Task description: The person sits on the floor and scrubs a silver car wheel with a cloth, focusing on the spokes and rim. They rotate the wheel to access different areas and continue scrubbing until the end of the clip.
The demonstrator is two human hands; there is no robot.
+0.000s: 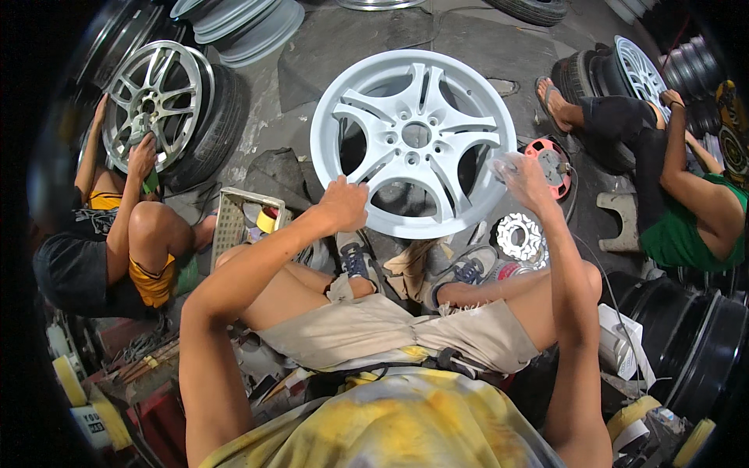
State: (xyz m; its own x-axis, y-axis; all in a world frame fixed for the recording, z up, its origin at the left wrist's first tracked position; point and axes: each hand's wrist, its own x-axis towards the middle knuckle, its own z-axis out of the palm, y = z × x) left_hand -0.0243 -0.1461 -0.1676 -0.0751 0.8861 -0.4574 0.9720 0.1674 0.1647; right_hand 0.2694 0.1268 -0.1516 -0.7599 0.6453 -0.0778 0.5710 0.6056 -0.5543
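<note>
A pale grey-white wheel rim [476, 141] with split spokes stands tilted in front of my knees, its face turned up toward me. My left hand [347, 204] is closed over its near left edge. At the right edge, my right hand [524, 183] is bent against the rim, its fingers dusted white and partly blurred. Something pale seems to be under those fingertips, but I cannot make it out. My shoes, the left shoe [355, 257] and the right shoe [473, 265], stand below the rim.
At left, a person [140, 164] works on a silver rim [160, 101]; another person [675, 168] at right holds a white rim [640, 70]. A crate [231, 222] with yellow tape stands by my left knee. Beside the rim lie a red reel [538, 148] and a white patterned ring [505, 234].
</note>
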